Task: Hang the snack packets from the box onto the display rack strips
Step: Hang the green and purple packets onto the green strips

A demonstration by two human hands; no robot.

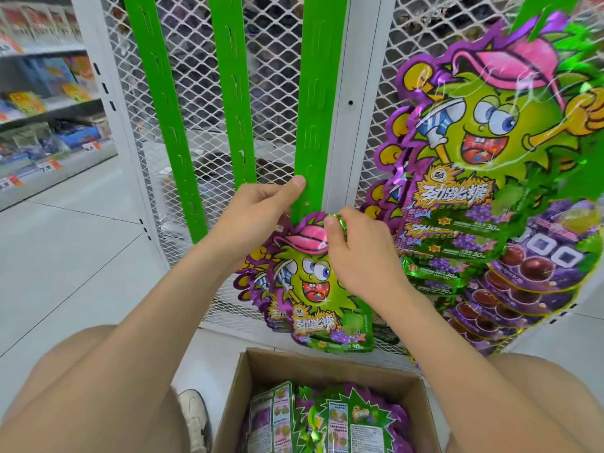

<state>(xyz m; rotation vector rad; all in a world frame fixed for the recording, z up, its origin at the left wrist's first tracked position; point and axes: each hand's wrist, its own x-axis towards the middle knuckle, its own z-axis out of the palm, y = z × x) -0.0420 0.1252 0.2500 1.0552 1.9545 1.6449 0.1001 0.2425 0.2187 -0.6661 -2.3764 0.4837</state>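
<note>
Hanging step under way: the right hand (356, 253) pinches the top edge of a snack packet (315, 289). The left hand (261, 212) grips the lower end of the green strip (312, 119) just above that pinch, thumb pressed on its face. Advice: hold the strip flat and taut, line the packet's hole up with a tab, then seat it fully. Hole and tab are hidden behind the right fingers, so engagement cannot be judged. The box (248, 371) below both hands holds spare packets (346, 420); its near end is cut off.

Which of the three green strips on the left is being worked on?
The rightmost strip, beside the white post: the left hand holds its lower end, the right hand pinches a packet there. The other two hang untouched.
</note>
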